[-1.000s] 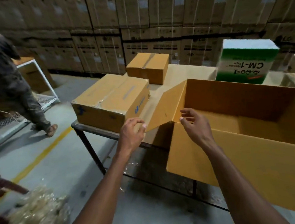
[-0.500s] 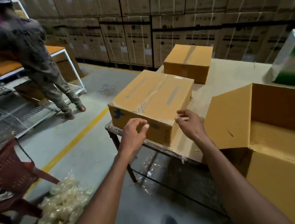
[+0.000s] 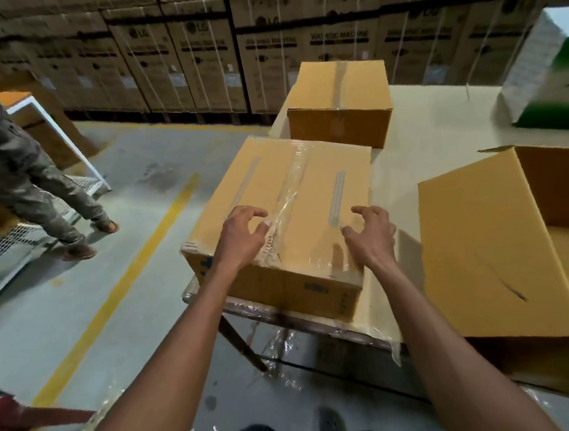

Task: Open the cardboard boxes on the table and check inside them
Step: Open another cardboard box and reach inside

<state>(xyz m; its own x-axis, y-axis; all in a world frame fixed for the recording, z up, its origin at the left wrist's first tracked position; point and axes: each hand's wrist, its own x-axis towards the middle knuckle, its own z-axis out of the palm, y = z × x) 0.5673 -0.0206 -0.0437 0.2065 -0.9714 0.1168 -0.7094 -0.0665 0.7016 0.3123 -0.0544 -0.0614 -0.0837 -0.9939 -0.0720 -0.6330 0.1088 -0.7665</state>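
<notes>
Head view — left hand [image 3: 243,234], right hand [image 3: 370,233] clawed over taped box [image 3: 295,193].

"LG", "WASHING MACHINE" on stacked cartons [image 3: 272,48]

We see the table [image 3: 438,140] carrying four boxes — a taped box [image 3: 285,198], a smaller sealed box [image 3: 338,104], an open box [image 3: 506,251], a green-and-white carton [image 3: 550,85].

Grey floor [image 3: 90,328] — stacked cartons [image 3: 193,51] behind
</notes>
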